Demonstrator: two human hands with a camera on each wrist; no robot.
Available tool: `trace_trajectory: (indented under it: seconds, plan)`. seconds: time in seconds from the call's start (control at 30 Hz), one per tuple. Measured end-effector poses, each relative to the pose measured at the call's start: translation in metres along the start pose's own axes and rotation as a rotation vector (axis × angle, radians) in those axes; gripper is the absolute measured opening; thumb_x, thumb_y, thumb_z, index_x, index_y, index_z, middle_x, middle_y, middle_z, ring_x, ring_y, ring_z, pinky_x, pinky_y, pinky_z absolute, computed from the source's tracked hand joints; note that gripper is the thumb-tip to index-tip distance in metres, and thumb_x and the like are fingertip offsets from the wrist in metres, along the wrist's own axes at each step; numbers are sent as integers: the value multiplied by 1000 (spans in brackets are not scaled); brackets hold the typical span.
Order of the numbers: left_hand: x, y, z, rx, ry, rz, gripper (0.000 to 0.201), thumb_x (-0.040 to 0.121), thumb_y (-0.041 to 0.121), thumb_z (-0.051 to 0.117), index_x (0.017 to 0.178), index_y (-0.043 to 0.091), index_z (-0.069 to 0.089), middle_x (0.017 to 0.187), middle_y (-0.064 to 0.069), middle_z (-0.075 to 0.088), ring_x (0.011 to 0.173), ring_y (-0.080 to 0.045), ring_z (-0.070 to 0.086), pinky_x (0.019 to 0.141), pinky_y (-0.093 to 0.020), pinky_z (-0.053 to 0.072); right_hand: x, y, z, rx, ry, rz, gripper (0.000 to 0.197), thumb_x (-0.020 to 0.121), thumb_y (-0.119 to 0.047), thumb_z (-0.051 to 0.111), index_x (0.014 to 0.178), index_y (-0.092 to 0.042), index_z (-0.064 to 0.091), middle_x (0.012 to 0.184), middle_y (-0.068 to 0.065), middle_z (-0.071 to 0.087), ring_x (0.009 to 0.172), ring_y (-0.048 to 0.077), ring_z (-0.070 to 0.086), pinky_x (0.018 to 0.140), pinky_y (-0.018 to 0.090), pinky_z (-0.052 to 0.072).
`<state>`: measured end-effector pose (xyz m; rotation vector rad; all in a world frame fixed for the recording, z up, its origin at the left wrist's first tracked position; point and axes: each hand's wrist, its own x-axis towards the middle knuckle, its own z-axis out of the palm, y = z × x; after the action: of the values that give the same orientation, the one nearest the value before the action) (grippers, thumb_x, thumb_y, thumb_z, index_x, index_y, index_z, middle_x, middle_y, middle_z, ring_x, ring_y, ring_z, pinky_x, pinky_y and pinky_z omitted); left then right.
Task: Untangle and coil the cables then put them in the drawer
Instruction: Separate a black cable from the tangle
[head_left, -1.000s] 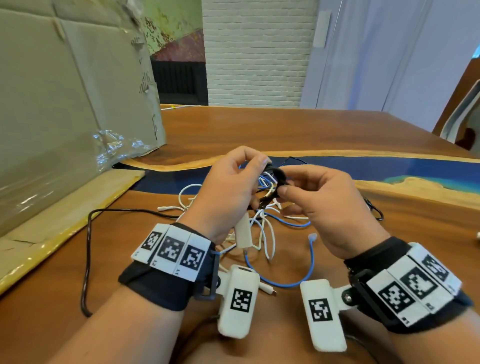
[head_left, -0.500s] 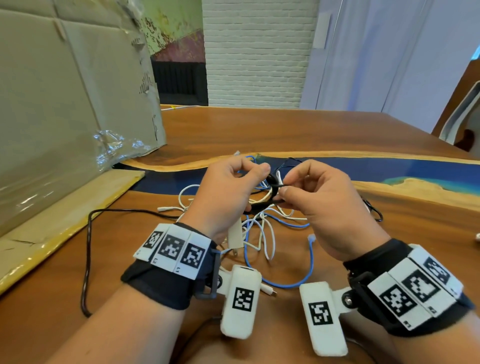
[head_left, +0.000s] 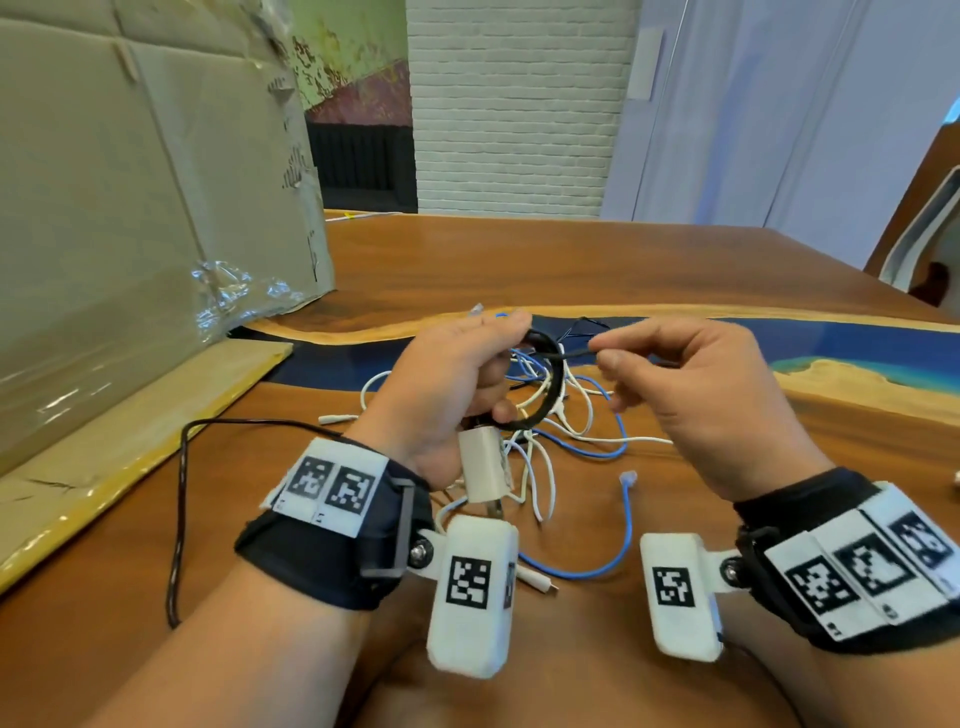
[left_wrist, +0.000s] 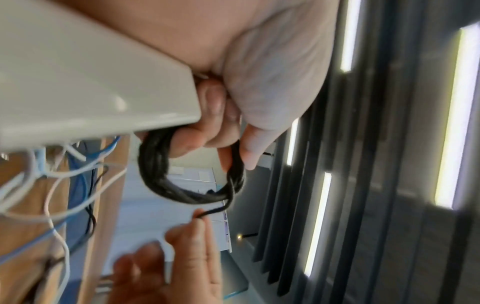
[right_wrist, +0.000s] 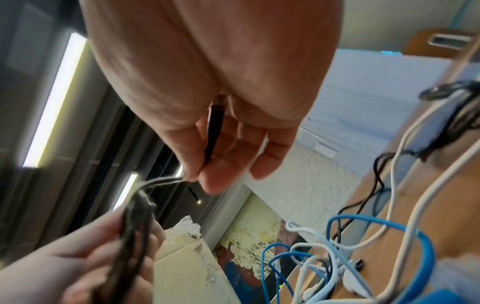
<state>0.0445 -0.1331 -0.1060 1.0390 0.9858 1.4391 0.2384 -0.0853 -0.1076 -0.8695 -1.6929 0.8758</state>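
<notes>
The left hand (head_left: 447, 384) grips a black cable coil (head_left: 551, 387), thumb and curled fingers closed around its near side; a white charger plug (head_left: 485, 470) hangs just below that hand, though which cable it belongs to cannot be told. The right hand (head_left: 691, 395) pinches the coil's loose black tail end (head_left: 576, 353) between thumb and forefinger, just right of the coil; its remaining fingers are relaxed. In the left wrist view the coil (left_wrist: 187, 185) shows several stacked turns, with the tail (left_wrist: 215, 209) leaving its lower edge.

Below and behind the coil, a tangle of white and blue cables (head_left: 566, 431) lies on the wooden table (head_left: 519, 260). A separate black cable (head_left: 182, 493) runs over the table left of the coil. No drawer is visible.

Step in hand, as judged: finishing the black coil by securing its tail.

Next move calls for:
1. Keep the left-hand grip firm so the turns do not spring apart.
2. Wrap or tuck the tail around the bundle.
3. Free the white and blue cables one at a time.
</notes>
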Motion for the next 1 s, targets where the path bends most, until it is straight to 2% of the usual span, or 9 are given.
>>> trace_trajectory:
  seconds: [0.13,0.23,0.3,0.4,0.53,0.6,0.7,0.8,1.0]
  plan:
    - [-4,1,7,-274,-119,-34,23,102,27,53,81,21,47,46,9,19,39,-7,16,43,-19,32,-7,-3,13,-114,-90,-50,14,88,-7,78,87,-21,80,82,-3,79,83,15,75,79,34,60]
    - [-4,-5,14,-229,-122,15,31,104,29,53,75,20,47,49,7,21,47,-12,15,57,-27,32,-10,-5,20,-140,-99,-115,20,87,-3,76,89,-22,82,89,-6,79,93,14,73,87,40,58]
    - [-3,-8,15,-139,-78,110,34,103,29,57,71,21,47,53,5,27,49,-12,24,62,-32,27,-11,-9,19,-43,-158,-114,21,90,0,71,89,-18,82,87,-4,80,89,13,75,82,35,59]
    - [-4,-8,17,-10,18,230,40,102,26,60,63,23,52,57,0,32,50,-13,32,54,-27,37,-16,-15,23,182,-269,-26,27,94,7,62,87,-11,81,86,1,81,85,9,75,78,20,56]
    - [-1,-10,12,148,90,341,35,98,31,66,64,25,58,59,0,40,54,-15,36,57,-31,40,-16,-12,25,463,-314,167,33,90,11,50,93,-3,80,95,18,78,91,26,73,89,36,59]
    - [0,-9,10,198,103,369,27,94,32,69,69,25,61,63,-1,51,59,-16,45,60,-33,43,-15,-9,26,545,-292,226,25,86,-4,60,106,1,75,97,21,76,90,29,72,92,39,57]
    - [0,-10,9,246,116,379,26,99,24,67,75,15,59,57,7,53,53,-9,46,57,-28,41,-14,-6,28,629,-288,304,49,80,-15,69,125,2,61,93,15,75,83,26,71,91,43,52]
    - [-1,-11,10,258,95,384,28,98,25,68,73,16,60,56,7,51,51,-9,44,57,-30,39,-15,-7,28,719,-344,327,48,81,-11,69,127,-9,56,82,7,69,78,22,67,87,41,50]
    - [-6,-10,16,348,87,496,22,98,16,67,78,6,62,55,13,51,51,-7,43,50,-23,40,-18,-13,24,716,-405,285,59,81,9,63,137,7,42,81,19,59,78,25,67,84,41,57]
